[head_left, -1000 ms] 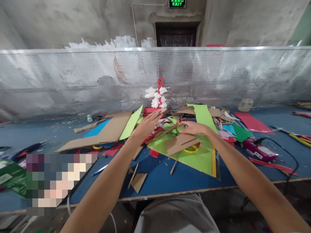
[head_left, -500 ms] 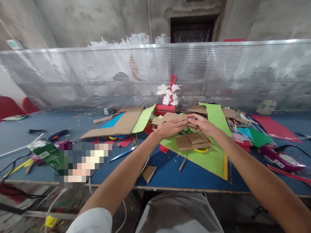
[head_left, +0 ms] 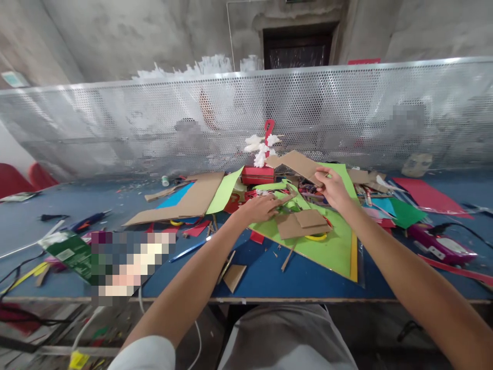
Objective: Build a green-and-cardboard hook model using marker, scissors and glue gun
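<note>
Fingers, right hand (head_left: 334,189): closed in a pinch on the near edge of a cardboard piece (head_left: 296,163), thumb on top and the other fingers beneath.
Cardboard piece: flat, matte brown, irregular in outline with angled cuts; held tilted in the air above the clutter, reaching from the fingertips up and to the left, its far end in front of the red box.
Fingers, left hand (head_left: 262,207): spread flat and straight, gripping nothing, palm down, tips lying on the green scraps (head_left: 283,191).
Green scraps: thin, bright lime paper offcuts, curled and folded, between the two hands and below the raised cardboard.
Stacked cardboard (head_left: 304,224): two or three flat brown panels overlapping, just beside the left fingertips, lying over a yellow ring (head_left: 316,238).
Green sheet (head_left: 331,252): large smooth lime sheet with straight edges beneath the stack, a yellow strip along its right side.
Red box (head_left: 257,175): small and rectangular, carrying white foam flowers (head_left: 262,149) on a red stem.
L-shaped cardboard (head_left: 188,203): large flat panel to the left, with a lime paper leaning on it.
Tabletop (head_left: 269,280): blue, with a pale wood edge, strewn with small offcuts and thin sticks.
Glue gun (head_left: 439,247): glossy purple plastic, well to the right, a black cord attached.
Screen (head_left: 154,123): perforated silver metal along the far side.
</note>
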`<control>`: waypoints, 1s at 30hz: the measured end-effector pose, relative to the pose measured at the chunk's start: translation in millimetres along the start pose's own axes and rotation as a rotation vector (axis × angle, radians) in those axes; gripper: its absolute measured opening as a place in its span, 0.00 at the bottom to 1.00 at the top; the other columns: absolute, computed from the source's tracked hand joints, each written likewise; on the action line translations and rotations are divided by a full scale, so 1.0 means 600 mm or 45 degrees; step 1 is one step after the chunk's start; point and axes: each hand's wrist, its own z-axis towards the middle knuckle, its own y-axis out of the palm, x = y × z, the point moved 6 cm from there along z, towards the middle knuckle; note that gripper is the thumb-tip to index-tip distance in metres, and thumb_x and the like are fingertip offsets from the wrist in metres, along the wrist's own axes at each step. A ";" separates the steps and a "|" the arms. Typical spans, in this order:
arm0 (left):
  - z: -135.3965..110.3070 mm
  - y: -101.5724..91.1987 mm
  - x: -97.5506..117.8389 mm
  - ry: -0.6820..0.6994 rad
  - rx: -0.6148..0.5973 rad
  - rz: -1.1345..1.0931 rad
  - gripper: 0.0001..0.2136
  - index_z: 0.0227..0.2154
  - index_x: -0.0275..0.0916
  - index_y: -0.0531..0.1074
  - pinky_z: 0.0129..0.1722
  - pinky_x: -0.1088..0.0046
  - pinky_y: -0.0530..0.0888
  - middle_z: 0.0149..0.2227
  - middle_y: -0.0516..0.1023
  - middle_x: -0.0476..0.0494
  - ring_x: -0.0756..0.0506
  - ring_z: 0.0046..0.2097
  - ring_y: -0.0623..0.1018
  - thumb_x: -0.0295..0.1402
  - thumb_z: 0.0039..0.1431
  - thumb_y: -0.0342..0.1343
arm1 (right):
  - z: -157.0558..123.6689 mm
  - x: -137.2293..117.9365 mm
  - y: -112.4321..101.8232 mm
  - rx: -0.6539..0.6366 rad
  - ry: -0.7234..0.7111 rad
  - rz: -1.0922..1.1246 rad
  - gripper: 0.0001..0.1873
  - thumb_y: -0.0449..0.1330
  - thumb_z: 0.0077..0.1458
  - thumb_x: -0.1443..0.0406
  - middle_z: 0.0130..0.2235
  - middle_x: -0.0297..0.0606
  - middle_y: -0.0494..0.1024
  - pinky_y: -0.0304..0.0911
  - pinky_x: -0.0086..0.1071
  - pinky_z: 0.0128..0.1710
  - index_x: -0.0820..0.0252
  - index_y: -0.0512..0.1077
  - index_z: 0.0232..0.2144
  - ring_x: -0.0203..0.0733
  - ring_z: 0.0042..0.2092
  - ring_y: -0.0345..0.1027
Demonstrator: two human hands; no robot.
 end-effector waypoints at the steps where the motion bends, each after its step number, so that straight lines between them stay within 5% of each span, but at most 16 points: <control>1: 0.001 0.008 -0.005 -0.032 -0.033 -0.026 0.20 0.63 0.40 0.69 0.53 0.63 0.76 0.52 0.79 0.35 0.39 0.52 0.80 0.32 0.70 0.51 | 0.000 0.000 -0.002 0.008 0.002 -0.008 0.22 0.71 0.43 0.59 0.39 0.33 0.73 0.59 0.23 0.21 0.54 0.68 0.40 0.32 0.29 0.64; 4: 0.002 0.013 -0.014 -0.099 -0.058 -0.110 0.21 0.61 0.41 0.71 0.51 0.64 0.75 0.49 0.79 0.36 0.40 0.49 0.80 0.27 0.67 0.50 | 0.000 0.002 -0.001 -0.004 0.006 -0.062 0.22 0.69 0.43 0.57 0.38 0.33 0.73 0.59 0.24 0.21 0.53 0.68 0.40 0.34 0.30 0.66; 10: -0.010 -0.030 -0.017 -0.196 0.017 -0.144 0.20 0.57 0.39 0.72 0.51 0.63 0.74 0.51 0.77 0.35 0.40 0.50 0.77 0.24 0.68 0.43 | 0.001 0.004 -0.002 -0.002 -0.004 -0.116 0.19 0.67 0.46 0.58 0.38 0.33 0.73 0.61 0.27 0.22 0.53 0.68 0.40 0.34 0.28 0.65; 15: -0.035 -0.051 -0.056 -0.639 -0.016 0.028 0.20 0.58 0.34 0.73 0.48 0.54 0.76 0.52 0.75 0.23 0.32 0.47 0.78 0.29 0.68 0.44 | 0.008 0.007 -0.014 0.052 -0.047 -0.096 0.18 0.68 0.48 0.57 0.35 0.33 0.74 0.61 0.26 0.22 0.52 0.68 0.40 0.34 0.27 0.65; 19: -0.049 -0.052 -0.069 -0.886 -0.181 0.139 0.19 0.56 0.32 0.75 0.49 0.53 0.75 0.49 0.78 0.23 0.30 0.48 0.80 0.28 0.65 0.48 | 0.013 0.012 -0.017 0.065 -0.089 -0.091 0.18 0.69 0.47 0.57 0.34 0.33 0.74 0.60 0.28 0.19 0.53 0.69 0.38 0.35 0.25 0.64; 23: -0.059 -0.046 -0.062 -0.964 -0.323 0.167 0.15 0.49 0.30 0.79 0.49 0.52 0.75 0.48 0.81 0.21 0.27 0.51 0.79 0.26 0.62 0.53 | 0.013 0.014 -0.014 0.048 -0.102 -0.092 0.18 0.68 0.47 0.57 0.32 0.33 0.73 0.60 0.29 0.19 0.53 0.69 0.39 0.35 0.24 0.64; 30: -0.063 -0.039 -0.074 -0.935 -0.264 0.167 0.19 0.53 0.33 0.76 0.49 0.52 0.73 0.49 0.82 0.23 0.26 0.52 0.79 0.26 0.60 0.54 | 0.010 0.011 -0.010 -0.055 -0.187 -0.241 0.28 0.68 0.50 0.56 0.34 0.35 0.76 0.62 0.31 0.22 0.50 0.67 0.52 0.38 0.25 0.67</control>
